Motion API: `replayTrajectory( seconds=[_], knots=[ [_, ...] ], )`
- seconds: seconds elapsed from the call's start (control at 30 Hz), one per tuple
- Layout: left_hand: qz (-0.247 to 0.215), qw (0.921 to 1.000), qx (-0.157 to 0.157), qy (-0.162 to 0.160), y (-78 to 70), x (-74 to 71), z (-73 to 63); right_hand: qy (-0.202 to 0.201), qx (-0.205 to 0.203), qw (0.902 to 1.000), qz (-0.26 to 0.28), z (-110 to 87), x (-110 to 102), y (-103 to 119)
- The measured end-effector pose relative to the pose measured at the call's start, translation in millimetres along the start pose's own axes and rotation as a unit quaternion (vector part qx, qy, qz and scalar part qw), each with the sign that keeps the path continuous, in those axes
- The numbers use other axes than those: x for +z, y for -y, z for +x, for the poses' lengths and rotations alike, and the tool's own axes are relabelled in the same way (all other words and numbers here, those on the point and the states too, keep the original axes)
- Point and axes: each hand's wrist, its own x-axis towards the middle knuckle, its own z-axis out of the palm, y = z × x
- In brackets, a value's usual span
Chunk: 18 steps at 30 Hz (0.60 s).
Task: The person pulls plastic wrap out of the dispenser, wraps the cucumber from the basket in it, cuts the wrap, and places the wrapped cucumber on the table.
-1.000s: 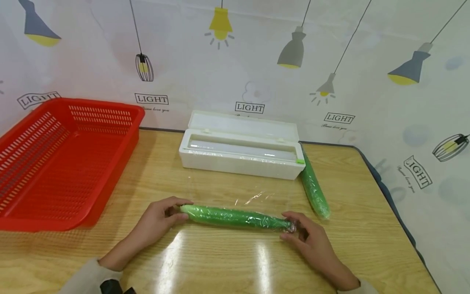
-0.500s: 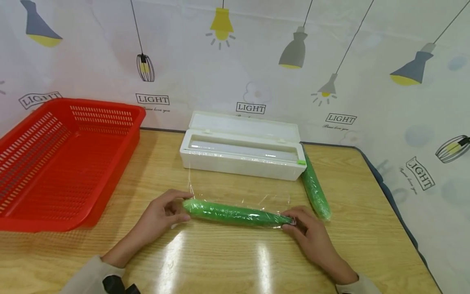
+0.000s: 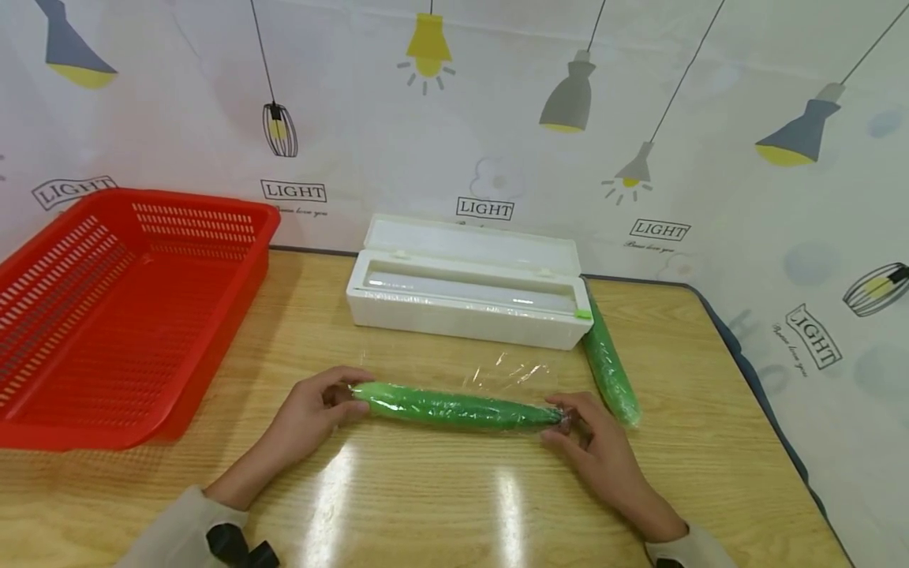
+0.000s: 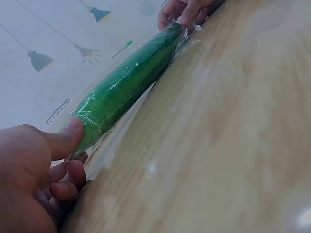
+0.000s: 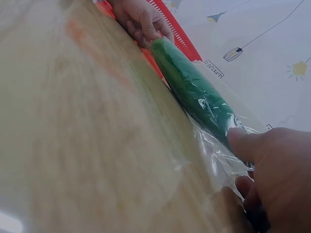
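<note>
A long green cucumber (image 3: 454,408) in clear plastic wrap lies crosswise between my two hands, near the middle of the table. My left hand (image 3: 317,408) pinches its pale left end between thumb and fingers. At the darker right end, my right hand (image 3: 596,450) grips the bunched film and the tip. Both wrist views show the thumbs pressed on the wrapped ends. Loose clear film (image 3: 507,371) spreads over the wood just behind the cucumber. In the right wrist view, film (image 5: 214,150) hangs below the cucumber beside my right hand.
Behind the cucumber stands a white cling-film box (image 3: 465,319), its lid raised and a roll inside. A second wrapped cucumber (image 3: 611,367) lies at the right, partly behind the box. The red plastic basket (image 3: 213,339) occupies the table's left side.
The cucumber and both hands have shifted slightly away from me, toward the box. The cucumber has turned a little, and the film behind it has changed its folds. Both hands stay at its ends.
</note>
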Motion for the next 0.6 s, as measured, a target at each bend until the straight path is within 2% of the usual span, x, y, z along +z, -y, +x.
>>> replayTrajectory(
  seconds=[0.2,0.3,0.5,0.6],
  knots=[
    [-0.006,0.9999,-0.015,-0.001,-1.5,-0.5,2.1,-0.014,-0.006,0.9999,0.007,3.5,2,1],
    [-0.004,0.9999,-0.013,-0.003,-1.4,-0.7,3.4,-0.018,-0.006,0.9998,0.009,4.5,3,1],
    [-0.007,0.9998,0.014,0.013,3.1,-0.8,6.3,-0.029,-0.015,0.9994,-0.015,5.6,5,7],
    [0.006,0.9994,0.032,0.013,4.9,-0.2,8.8,-0.036,-0.016,0.999,-0.023,7.8,5,16]
  ],
)
